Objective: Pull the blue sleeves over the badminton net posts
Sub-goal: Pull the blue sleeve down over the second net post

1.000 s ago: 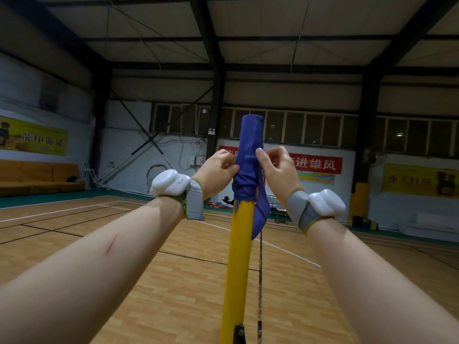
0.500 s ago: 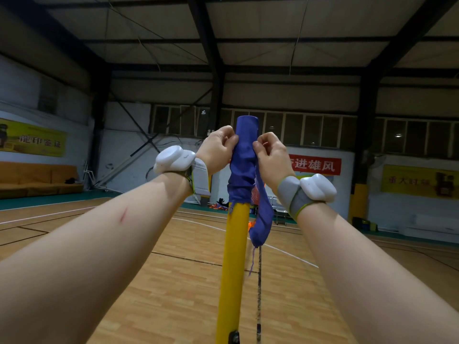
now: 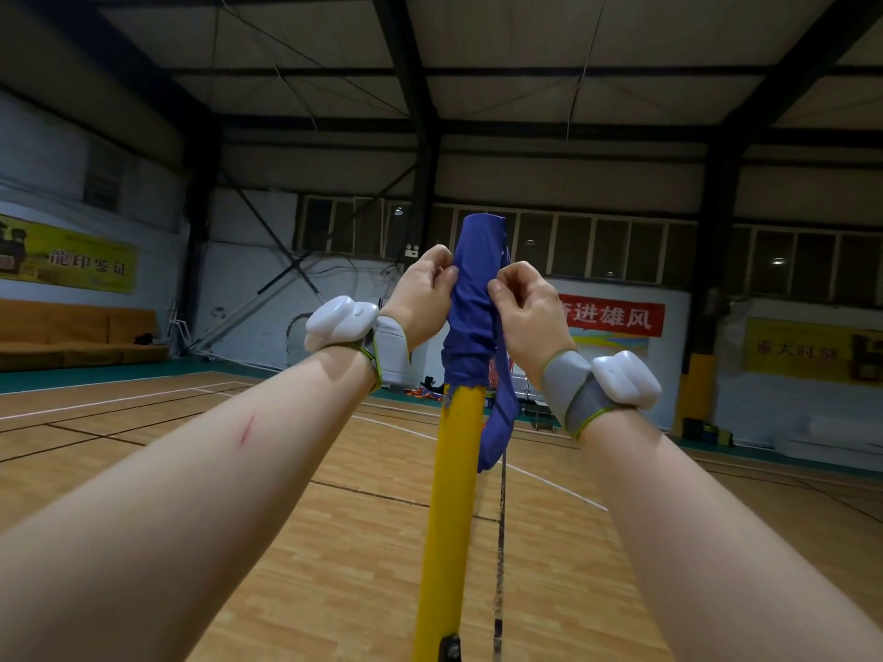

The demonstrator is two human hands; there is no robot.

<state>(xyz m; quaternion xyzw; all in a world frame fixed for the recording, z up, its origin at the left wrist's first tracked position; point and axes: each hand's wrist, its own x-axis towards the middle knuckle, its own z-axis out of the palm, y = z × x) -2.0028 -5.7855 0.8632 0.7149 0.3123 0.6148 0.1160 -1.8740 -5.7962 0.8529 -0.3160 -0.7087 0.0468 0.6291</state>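
Left hand (image 3: 423, 293) and right hand (image 3: 523, 310) sit slightly lower on the blue sleeve (image 3: 470, 322) than half a second ago; hem barely shifted. Each hand pinches the cloth from opposite sides, fingers curled. Sleeve caps the top of the yellow post (image 3: 451, 494), long axis vertical, closed end up. Thin wrinkled fabric, frayed hem, loose tail hanging right. Post smooth, round, painted.
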